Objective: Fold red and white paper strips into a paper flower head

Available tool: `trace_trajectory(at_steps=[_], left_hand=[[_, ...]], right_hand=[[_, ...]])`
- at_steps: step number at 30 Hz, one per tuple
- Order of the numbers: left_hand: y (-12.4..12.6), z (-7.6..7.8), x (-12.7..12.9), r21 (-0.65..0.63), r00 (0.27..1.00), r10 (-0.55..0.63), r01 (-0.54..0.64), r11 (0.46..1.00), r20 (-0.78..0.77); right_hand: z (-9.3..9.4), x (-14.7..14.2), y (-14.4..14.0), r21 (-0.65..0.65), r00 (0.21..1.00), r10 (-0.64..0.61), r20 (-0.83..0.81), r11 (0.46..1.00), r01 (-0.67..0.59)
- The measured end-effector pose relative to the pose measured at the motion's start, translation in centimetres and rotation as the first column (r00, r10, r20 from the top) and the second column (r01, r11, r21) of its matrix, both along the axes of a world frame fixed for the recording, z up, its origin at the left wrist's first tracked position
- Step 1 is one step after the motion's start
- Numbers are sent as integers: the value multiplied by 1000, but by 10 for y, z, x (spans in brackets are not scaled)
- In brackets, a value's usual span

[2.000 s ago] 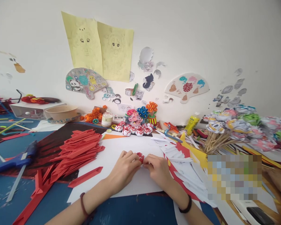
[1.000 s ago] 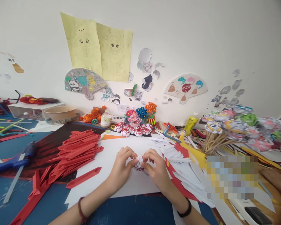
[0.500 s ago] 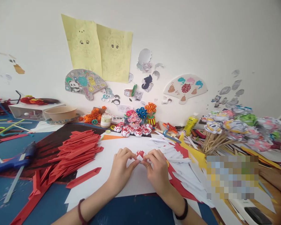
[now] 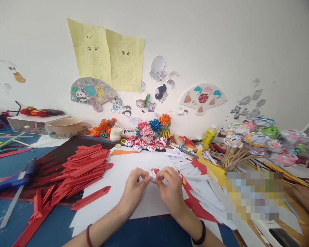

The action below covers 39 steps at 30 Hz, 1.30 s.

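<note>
Blue tabletop (image 4: 149, 233) runs under everything, with a large white sheet (image 4: 118, 181) lying across its middle. Left of the sheet, a heap of folded red paper strips (image 4: 86, 164) fans out, and one single red strip (image 4: 90, 198) lies apart on the sheet's near left part. Farther left, a blue glue gun (image 4: 14, 178) rests on the table. To the right of the sheet, a spread of white and red paper strips (image 4: 198, 185) overlaps a yellow sheet, and beyond it a bunch of paper flowers on sticks (image 4: 257, 140) lies on its side. Against the wall, a row of small red and white paper flowers (image 4: 144, 144) stands in front of a cluster of pink, blue and orange paper blooms.

Over the middle of the white sheet, the left hand (image 4: 134, 190) and the right hand (image 4: 171, 192) meet fingertip to fingertip. Between them sits a small red and white folded paper piece (image 4: 153, 172), at the tips of both hands and just above the sheet. Thumb and forefinger of each hand are closed on it, the left pinching its left side, the right its right side, so most of the piece is hidden and only its top edge shows.
</note>
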<state>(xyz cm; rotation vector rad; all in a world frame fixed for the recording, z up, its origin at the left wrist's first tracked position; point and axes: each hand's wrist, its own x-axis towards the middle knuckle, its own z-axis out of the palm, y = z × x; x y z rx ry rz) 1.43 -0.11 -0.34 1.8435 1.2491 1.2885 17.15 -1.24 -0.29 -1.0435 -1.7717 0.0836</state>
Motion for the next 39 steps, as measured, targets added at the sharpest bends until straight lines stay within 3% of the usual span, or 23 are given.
trace_trajectory(at_steps=[5, 8, 10, 13, 15, 17, 19, 24, 28, 35, 39], left_hand=[[-5, 5, 1, 107, 998, 36, -30, 994, -55], [-9, 11, 0, 159, 995, 72, -61, 985, -65], [-10, 12, -1, 159, 996, 66, -56, 986, -64], [-8, 11, -3, 121, 998, -5, 12, 993, -62], [-4, 10, -5, 88, 996, -74, 78, 993, -52], [0, 10, -8, 44, 990, -139, 140, 989, -38], [3, 13, -13, -12, 981, -192, 192, 981, -32], [3, 30, -20, -86, 976, -216, 217, 972, 19], [1, 37, -20, -135, 968, -247, 250, 959, 41], [2, 40, -23, -134, 948, -309, 317, 939, 83], [3, 40, -26, -63, 936, -352, 351, 934, -5]], right_hand=[[0, 2, 8, -123, 976, 138, -166, 980, -159], [1, 4, 14, -292, 926, 167, -339, 917, -273], [3, 5, 15, -411, 858, 235, -457, 800, -438], [8, 4, 11, -463, 698, 359, -620, 550, -695], [10, 3, 7, -433, 604, 374, -704, 448, -782], [11, 3, 6, -417, 554, 361, -750, 392, -820], [10, 4, 7, -416, 540, 341, -770, 374, -829], [9, 9, 13, -418, 562, 327, -759, 417, -807], [12, 10, 12, -442, 592, 354, -724, 420, -792], [19, 9, 7, -470, 562, 338, -755, 318, -823], [19, 10, 5, -519, 598, 278, -752, 309, -797]])
